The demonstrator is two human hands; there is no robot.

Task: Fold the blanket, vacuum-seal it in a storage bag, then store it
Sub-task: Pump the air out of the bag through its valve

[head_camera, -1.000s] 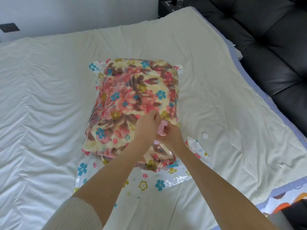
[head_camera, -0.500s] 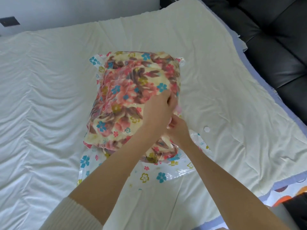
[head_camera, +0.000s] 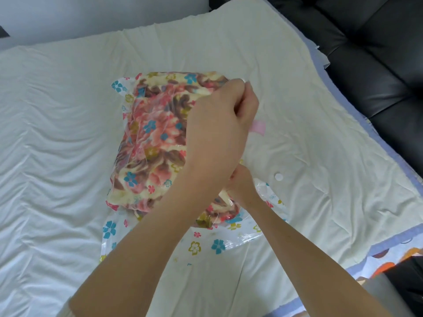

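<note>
Left hand (head_camera: 219, 124) slid up the storage bag (head_camera: 217, 245) — clenched on its edge (pink clip (head_camera: 258, 128) beside) — right hand (head_camera: 240, 184) grips it.

On my feed the floral blanket (head_camera: 155, 133) lies packed inside the clear, flower-printed storage bag (head_camera: 206, 245) on the bed (head_camera: 57, 110). The left hand (head_camera: 219, 129) reaches across the bag's right edge, fingers curled at its far right corner. I can't tell whether they pinch the plastic. A pink clip (head_camera: 259, 127), blurred, pokes out just beside that hand. The right hand (head_camera: 240, 184) grips bunched plastic at the bag's near right side. A small white round cap (head_camera: 278, 176) sits on the sheet near it. Black padded upholstery (head_camera: 377, 65) borders the bed on the right.
</note>
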